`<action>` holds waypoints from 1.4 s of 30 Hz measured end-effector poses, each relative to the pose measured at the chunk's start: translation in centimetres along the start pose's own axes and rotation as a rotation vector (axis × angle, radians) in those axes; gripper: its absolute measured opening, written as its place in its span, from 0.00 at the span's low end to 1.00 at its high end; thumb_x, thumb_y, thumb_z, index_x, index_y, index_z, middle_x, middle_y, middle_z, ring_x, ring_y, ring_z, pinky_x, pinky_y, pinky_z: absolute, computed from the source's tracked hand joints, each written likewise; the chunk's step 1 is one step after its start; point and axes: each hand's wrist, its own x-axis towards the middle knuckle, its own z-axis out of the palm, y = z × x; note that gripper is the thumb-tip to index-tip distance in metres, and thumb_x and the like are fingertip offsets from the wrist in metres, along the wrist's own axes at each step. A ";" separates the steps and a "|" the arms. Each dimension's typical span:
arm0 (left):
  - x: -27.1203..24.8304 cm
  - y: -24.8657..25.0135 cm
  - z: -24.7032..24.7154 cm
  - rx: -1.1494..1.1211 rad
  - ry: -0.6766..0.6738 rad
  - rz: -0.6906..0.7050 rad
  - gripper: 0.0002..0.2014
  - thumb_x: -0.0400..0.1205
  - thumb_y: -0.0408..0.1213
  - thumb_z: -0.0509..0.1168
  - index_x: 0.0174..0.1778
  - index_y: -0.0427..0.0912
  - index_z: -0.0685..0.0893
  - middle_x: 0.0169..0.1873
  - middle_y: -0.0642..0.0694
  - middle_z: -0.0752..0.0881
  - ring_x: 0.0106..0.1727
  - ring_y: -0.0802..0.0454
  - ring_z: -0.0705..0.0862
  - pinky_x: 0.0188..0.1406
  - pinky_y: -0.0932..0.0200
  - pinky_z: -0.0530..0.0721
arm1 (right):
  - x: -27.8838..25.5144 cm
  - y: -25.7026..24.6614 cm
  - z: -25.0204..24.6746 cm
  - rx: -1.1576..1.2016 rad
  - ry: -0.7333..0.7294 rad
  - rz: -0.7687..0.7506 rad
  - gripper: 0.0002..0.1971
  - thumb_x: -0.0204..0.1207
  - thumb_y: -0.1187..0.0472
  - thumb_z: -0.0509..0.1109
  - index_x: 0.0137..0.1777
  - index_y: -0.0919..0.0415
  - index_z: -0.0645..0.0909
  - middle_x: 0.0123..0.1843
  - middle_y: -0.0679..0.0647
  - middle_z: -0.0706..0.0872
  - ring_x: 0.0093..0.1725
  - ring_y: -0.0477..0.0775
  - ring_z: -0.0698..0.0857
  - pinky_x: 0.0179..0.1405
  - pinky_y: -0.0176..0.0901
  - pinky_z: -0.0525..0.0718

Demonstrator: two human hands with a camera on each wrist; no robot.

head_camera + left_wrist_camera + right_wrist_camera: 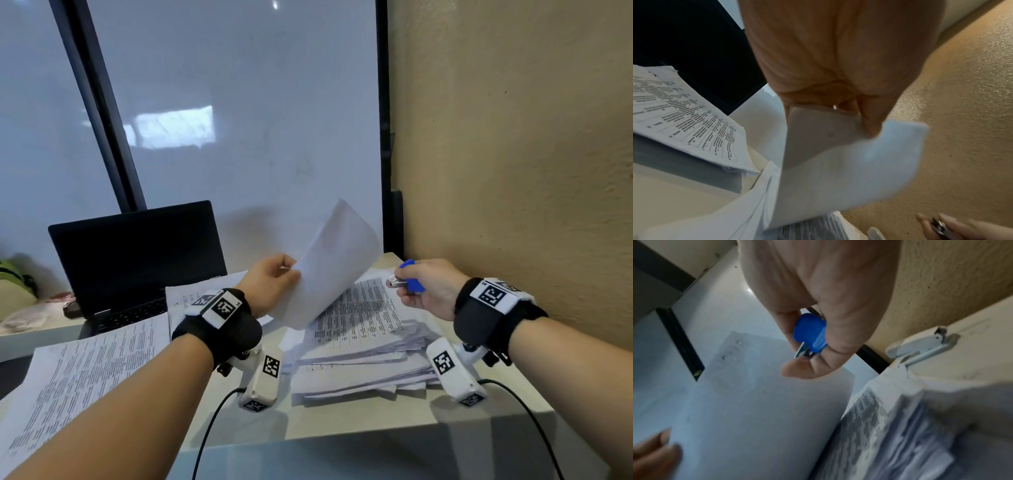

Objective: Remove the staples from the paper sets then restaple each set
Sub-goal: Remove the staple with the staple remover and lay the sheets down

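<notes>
The left hand (270,284) is pinching a light, floppy paper set (329,263) by its edge above the pile (363,342); the right hand (428,287) is gripping the blue staple remover (409,282). Holding near the stapled corner is looking steadier.

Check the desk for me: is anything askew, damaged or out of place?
The pile of printed paper sets under the hands is untidy: sheets are fanned out at different angles, with edges and corners poking past each other. The paper set in the left hand curls but looks undamaged. The grey stapler sits by the wall, untouched.
</notes>
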 end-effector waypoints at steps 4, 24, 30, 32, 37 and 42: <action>-0.6 -1.2 0.4 0.000 -0.355 -0.029 0.09 0.79 0.25 0.70 0.35 0.41 0.83 0.26 0.56 0.85 0.28 0.62 0.80 0.35 0.69 0.79 | 0.2 0.6 0.6 0.112 -0.041 0.102 0.08 0.85 0.66 0.58 0.47 0.68 0.76 0.40 0.62 0.81 0.35 0.59 0.83 0.32 0.50 0.89; -0.5 -3.7 0.4 0.513 -0.143 -0.311 0.46 0.78 0.61 0.66 0.82 0.37 0.56 0.78 0.38 0.70 0.74 0.40 0.74 0.69 0.53 0.74 | 0.0 0.8 0.1 -0.163 -0.324 -0.180 0.16 0.71 0.85 0.67 0.50 0.64 0.78 0.44 0.69 0.86 0.34 0.61 0.88 0.32 0.49 0.89; 0.0 -5.0 -2.6 -0.515 0.223 -0.377 0.28 0.80 0.46 0.71 0.72 0.40 0.70 0.54 0.43 0.86 0.45 0.41 0.87 0.44 0.44 0.88 | -0.4 -0.4 -0.1 -0.096 -0.432 -0.156 0.21 0.58 0.78 0.75 0.51 0.64 0.78 0.44 0.67 0.88 0.37 0.61 0.89 0.33 0.52 0.89; -0.2 -3.9 -3.4 -0.559 0.313 -0.278 0.15 0.84 0.36 0.67 0.65 0.37 0.76 0.43 0.43 0.85 0.35 0.45 0.86 0.32 0.50 0.88 | 0.0 -0.3 0.2 -0.117 -0.372 -0.141 0.21 0.65 0.84 0.73 0.54 0.65 0.78 0.46 0.69 0.88 0.39 0.63 0.89 0.38 0.56 0.90; -0.7 -1.5 -4.3 -0.600 0.316 -0.194 0.04 0.86 0.29 0.60 0.51 0.38 0.80 0.43 0.42 0.81 0.33 0.48 0.82 0.25 0.56 0.87 | -0.4 -0.1 0.7 -0.425 -0.311 -0.240 0.15 0.69 0.83 0.71 0.53 0.69 0.80 0.50 0.69 0.85 0.44 0.61 0.85 0.44 0.47 0.86; -0.9 -1.4 -4.0 -0.641 0.275 -0.341 0.12 0.84 0.38 0.66 0.60 0.40 0.75 0.58 0.42 0.76 0.46 0.39 0.83 0.33 0.47 0.90 | -1.8 -0.4 1.5 -0.387 -0.442 -0.329 0.15 0.69 0.85 0.69 0.48 0.67 0.80 0.44 0.63 0.86 0.37 0.52 0.87 0.37 0.38 0.87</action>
